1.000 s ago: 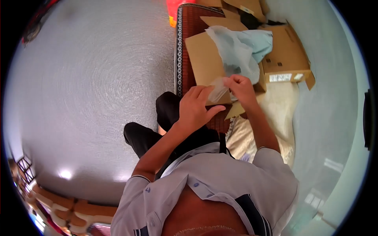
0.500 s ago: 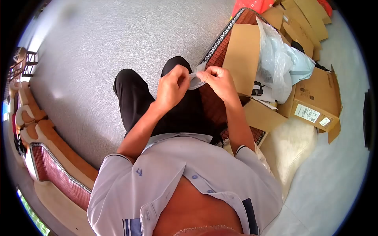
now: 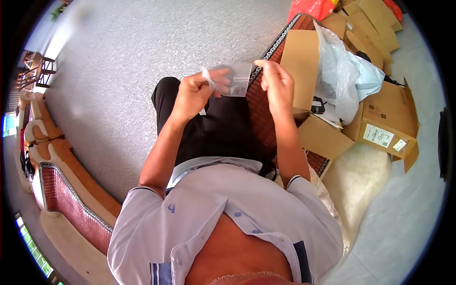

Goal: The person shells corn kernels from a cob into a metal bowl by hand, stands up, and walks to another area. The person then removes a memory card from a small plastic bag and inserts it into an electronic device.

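Note:
A small clear plastic bag (image 3: 239,80) with faint printing is stretched out above my lap. My left hand (image 3: 192,95) holds its left end; the fingers reach across the bag and show through the film, and whether they are inside it I cannot tell. A crumpled white edge (image 3: 207,78) of the film stands up by the knuckles. At the bag's upper right corner are the fingertips of my right hand (image 3: 279,88), its other fingers curled in. Below the bag lie my legs in dark trousers (image 3: 213,126).
To the right, an open cardboard box (image 3: 299,66) holds crumpled clear plastic wrap (image 3: 335,66) and a black item (image 3: 318,105). Another labelled box (image 3: 387,118) lies beside it, with flattened cardboard (image 3: 375,23) and a red bag (image 3: 311,8) behind. A wooden sofa (image 3: 80,171) stands at the left.
The bag has gone from bunched between my fingertips to spread out flat. My hands have moved apart, the left one leftward. The whole view has shifted slightly.

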Demonstrator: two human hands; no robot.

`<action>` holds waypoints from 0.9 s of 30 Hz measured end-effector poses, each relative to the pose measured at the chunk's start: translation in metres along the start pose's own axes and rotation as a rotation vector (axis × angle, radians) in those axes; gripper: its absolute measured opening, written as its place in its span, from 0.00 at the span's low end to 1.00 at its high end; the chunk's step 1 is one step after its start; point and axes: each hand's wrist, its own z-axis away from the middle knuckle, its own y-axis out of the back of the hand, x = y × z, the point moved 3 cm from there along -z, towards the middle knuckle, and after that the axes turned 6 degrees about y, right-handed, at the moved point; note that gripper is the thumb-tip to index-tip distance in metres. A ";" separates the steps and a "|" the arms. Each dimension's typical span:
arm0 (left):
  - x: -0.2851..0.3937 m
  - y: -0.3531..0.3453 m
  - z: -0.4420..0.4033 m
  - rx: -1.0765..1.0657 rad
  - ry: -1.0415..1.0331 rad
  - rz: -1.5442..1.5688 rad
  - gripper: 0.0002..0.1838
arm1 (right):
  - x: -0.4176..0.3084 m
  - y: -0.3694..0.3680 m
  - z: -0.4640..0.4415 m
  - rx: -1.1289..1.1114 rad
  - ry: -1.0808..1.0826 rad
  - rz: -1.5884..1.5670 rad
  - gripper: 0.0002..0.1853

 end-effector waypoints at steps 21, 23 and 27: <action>-0.038 0.009 0.019 -0.019 0.219 0.071 0.08 | 0.055 -0.019 0.053 -0.247 -0.203 -0.077 0.12; -0.043 0.006 0.020 -0.012 0.262 0.082 0.08 | 0.057 -0.018 0.056 -0.216 -0.167 -0.027 0.11; -0.043 -0.001 0.020 0.000 0.293 0.063 0.07 | 0.054 -0.017 0.061 -0.084 -0.028 0.067 0.10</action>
